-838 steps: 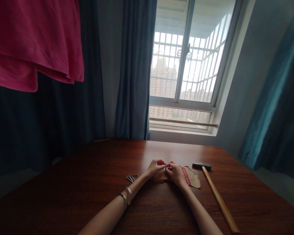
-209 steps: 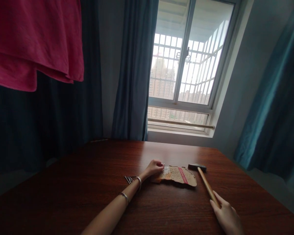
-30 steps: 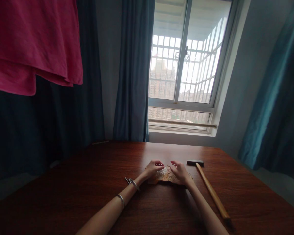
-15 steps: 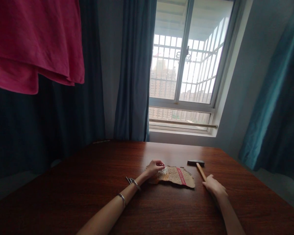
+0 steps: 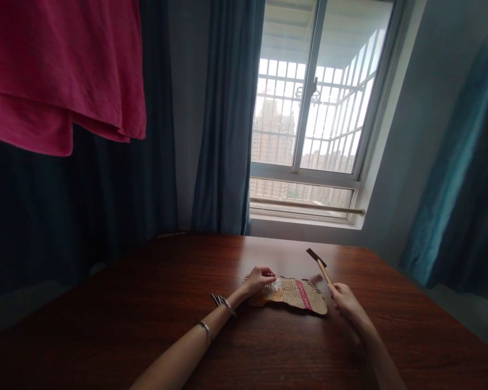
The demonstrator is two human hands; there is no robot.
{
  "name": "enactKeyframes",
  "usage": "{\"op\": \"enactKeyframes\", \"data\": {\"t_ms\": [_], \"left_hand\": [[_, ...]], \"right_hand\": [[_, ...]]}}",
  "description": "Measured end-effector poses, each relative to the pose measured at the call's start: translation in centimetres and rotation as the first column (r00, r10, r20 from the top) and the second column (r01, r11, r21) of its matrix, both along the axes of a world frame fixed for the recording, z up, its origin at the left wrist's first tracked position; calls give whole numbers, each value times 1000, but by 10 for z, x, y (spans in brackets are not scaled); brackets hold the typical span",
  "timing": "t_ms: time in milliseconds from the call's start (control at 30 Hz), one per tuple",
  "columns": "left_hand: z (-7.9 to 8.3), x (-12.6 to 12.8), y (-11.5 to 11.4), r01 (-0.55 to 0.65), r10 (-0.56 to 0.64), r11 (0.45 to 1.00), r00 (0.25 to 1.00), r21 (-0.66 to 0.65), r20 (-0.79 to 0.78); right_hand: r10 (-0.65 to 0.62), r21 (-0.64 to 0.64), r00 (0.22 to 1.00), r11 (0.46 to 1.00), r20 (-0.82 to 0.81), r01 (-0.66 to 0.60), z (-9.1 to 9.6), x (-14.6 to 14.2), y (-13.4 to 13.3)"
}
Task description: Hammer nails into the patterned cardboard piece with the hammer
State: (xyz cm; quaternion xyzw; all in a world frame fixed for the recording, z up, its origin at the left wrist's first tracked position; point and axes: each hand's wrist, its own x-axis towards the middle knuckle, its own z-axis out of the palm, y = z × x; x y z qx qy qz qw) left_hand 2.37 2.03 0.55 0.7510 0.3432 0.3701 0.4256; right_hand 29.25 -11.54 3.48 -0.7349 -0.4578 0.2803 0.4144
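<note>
My right hand [image 5: 348,304] grips the wooden handle of a hammer [image 5: 325,272]. The hammer's dark head is raised above the table, to the right of and beyond the cardboard. A torn brown cardboard piece [image 5: 288,292], dotted with many small holes and crossed by a pink stripe, lies flat on the table. At its left end, my left hand [image 5: 261,279] is closed in a pinch over a whitish patch; whatever is between the fingertips is too small to make out. Several thin dark metal rods [image 5: 216,299] lie beside my left wrist.
The brown wooden table [image 5: 146,325] reaches back to the wall under a barred window [image 5: 284,124]. A pink cloth [image 5: 65,81] hangs at the upper left. Blue curtains [image 5: 228,124] hang on both sides of the window.
My right hand has lifted the hammer and moved it slightly left; its head is now tilted. My left hand keeps its pinch over the cardboard. The whole view has shifted slightly.
</note>
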Motion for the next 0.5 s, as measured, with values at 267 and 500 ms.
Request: {"op": "enactKeyframes", "data": {"t_ms": [267, 500], "left_hand": [[5, -1, -5, -16, 16, 1000, 999, 2, -31], [-3, -1, 1, -16, 17, 1000, 999, 18, -31]], "right_hand": [[324, 154, 641, 939, -696, -308, 44, -61, -28], [419, 216, 542, 891, -728, -399, 45, -90, -48]]}}
